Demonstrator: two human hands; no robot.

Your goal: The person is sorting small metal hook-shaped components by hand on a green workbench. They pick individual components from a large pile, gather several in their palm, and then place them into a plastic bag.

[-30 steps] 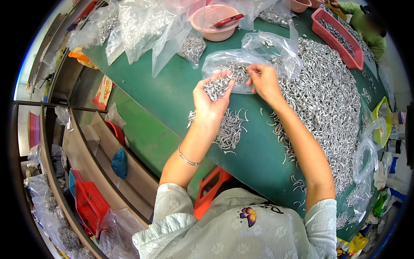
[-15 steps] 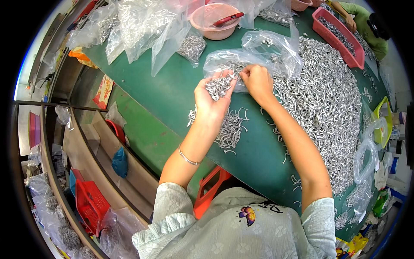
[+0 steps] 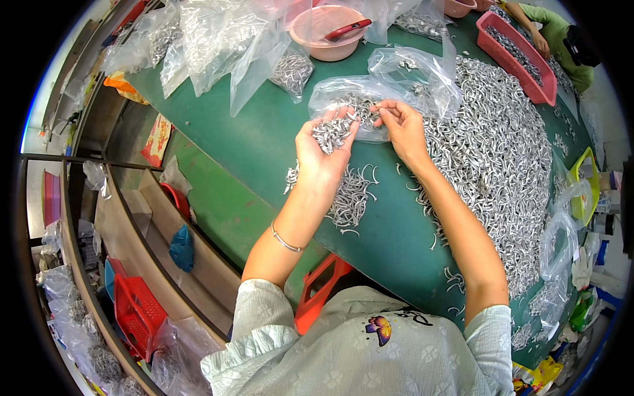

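Observation:
My left hand point(image 3: 318, 149) is palm up and cupped, holding a heap of small curved silver metal pieces point(image 3: 332, 134). Just to its right is my right hand point(image 3: 405, 132), its thumb and fingertips drawn together in a pinch; whatever is between them is too small to make out. Behind both hands lies a clear plastic bag point(image 3: 330, 91) with more of the same pieces at its mouth. A small loose pile of curved pieces point(image 3: 353, 198) rests on the green table point(image 3: 277, 158) below my left hand.
A large heap of the pieces point(image 3: 489, 178) covers the table's right side. Beyond it stand a pink tray point(image 3: 551, 94) and a co-worker in a green top point(image 3: 558, 33). A pink basin point(image 3: 310, 30) with a red phone point(image 3: 348, 30) and filled bags are at the back. Shelves point(image 3: 178, 257) line the left.
My right hand has moved slightly right, away from my left palm, and its fingers have loosened and turned. My left hand stays nearly still with its heap.

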